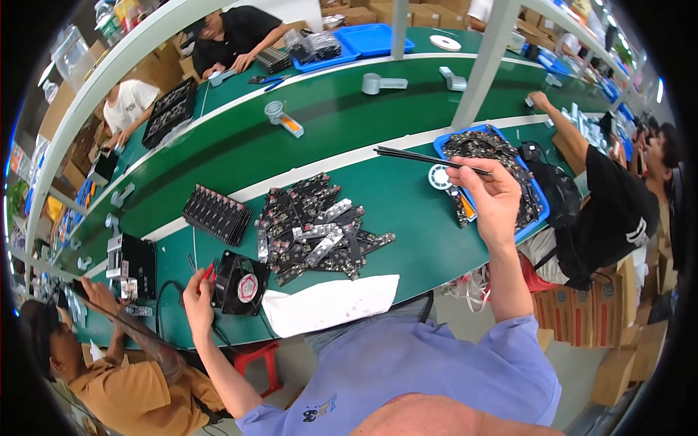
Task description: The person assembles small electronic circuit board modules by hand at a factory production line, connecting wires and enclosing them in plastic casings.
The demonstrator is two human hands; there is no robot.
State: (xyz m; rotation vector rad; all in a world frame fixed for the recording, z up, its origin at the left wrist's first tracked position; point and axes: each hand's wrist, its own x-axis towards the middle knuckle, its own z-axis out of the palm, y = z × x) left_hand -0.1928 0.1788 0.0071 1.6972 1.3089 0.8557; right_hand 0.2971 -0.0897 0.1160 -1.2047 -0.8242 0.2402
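Observation:
My right hand is raised over the right side of the bench. Between its thumb and fingers is a bundle of thin black rods, pointing left. My left hand is closed round a small red-handled tool, whose exact kind I cannot make out. Just right of that hand stands a square black fan. A loose heap of small black circuit-board strips lies between my hands. Beyond the fan, a black rack of strips rests at an angle. A white cloth or paper sheet lies along the near edge.
A blue tray full of small parts sits under and beyond my right hand. Handheld fans lie on the green conveyor across the bench. A black-and-silver machine stands at left. White posts rise ahead; co-workers sit on both sides.

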